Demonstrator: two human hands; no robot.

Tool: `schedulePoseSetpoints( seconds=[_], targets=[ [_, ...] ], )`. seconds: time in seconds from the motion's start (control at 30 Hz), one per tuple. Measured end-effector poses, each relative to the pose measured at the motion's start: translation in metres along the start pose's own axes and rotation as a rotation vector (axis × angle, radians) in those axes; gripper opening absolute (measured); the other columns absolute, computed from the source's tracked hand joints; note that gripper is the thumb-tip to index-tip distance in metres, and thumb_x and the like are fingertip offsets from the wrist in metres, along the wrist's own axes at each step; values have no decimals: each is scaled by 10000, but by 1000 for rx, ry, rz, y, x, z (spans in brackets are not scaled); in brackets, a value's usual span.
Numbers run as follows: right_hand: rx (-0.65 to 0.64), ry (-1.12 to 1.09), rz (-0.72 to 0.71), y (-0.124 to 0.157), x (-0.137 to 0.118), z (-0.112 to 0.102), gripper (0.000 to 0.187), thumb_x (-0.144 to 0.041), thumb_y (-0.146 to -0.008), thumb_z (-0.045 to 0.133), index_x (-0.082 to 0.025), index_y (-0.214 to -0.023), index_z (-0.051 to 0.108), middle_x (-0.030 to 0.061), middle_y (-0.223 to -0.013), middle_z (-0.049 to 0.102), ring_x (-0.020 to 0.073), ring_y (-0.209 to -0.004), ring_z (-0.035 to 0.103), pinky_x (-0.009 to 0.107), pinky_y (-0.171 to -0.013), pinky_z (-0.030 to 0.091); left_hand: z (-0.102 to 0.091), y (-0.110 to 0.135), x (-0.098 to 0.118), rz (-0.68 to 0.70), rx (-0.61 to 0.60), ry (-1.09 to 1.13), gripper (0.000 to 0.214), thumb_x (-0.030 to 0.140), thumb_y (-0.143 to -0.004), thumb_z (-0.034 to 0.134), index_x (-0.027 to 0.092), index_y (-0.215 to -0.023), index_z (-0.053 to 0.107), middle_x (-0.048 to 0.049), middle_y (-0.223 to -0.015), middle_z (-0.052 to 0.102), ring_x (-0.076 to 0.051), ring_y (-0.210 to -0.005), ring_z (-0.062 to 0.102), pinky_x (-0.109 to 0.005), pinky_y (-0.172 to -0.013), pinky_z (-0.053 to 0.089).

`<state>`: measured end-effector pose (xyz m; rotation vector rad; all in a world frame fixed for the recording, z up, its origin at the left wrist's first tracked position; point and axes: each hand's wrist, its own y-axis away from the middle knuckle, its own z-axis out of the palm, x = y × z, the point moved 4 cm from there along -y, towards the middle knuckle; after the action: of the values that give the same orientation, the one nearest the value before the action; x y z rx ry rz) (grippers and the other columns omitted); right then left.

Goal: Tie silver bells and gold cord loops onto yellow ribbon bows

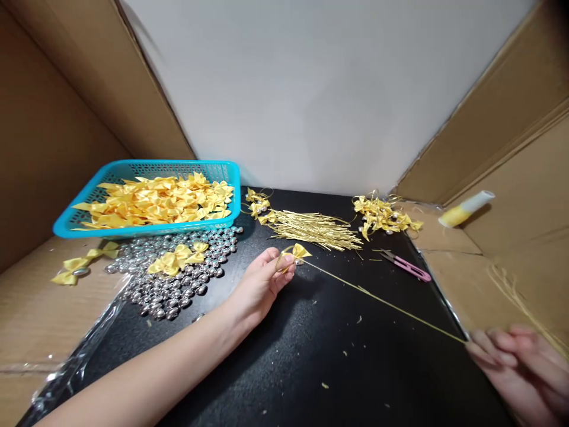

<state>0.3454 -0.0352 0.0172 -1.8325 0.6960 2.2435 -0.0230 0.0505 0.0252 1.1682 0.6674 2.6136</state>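
My left hand [262, 284] pinches a small yellow ribbon bow [297, 252] over the black table [311, 356]. A thin gold cord [382, 301] runs taut from the bow to my right hand [520, 370] at the lower right, whose fingers are closed on its end. Left of my left hand lies a heap of silver bells [178, 279] with a few yellow bows on top.
A blue basket [111, 228] full of yellow bows stands at the back left. A bundle of gold cords [315, 228] and a pile of finished bows [384, 214] lie at the back. Pink snips [406, 265] lie right of centre. Cardboard walls [511, 118] flank the table.
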Motion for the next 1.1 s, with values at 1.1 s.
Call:
schedulePoseSetpoints(
  seconds=[1.1],
  targets=[
    [-457, 783, -798, -13, 21, 170, 202, -217, -830, 589, -276, -827, 782, 25, -779, 770, 209, -702, 704, 357, -713, 564, 47, 62, 19, -134, -564, -32, 504, 191, -607, 861, 202, -702, 366, 89, -628, 541, -146, -511, 701, -108, -323, 458]
  ],
)
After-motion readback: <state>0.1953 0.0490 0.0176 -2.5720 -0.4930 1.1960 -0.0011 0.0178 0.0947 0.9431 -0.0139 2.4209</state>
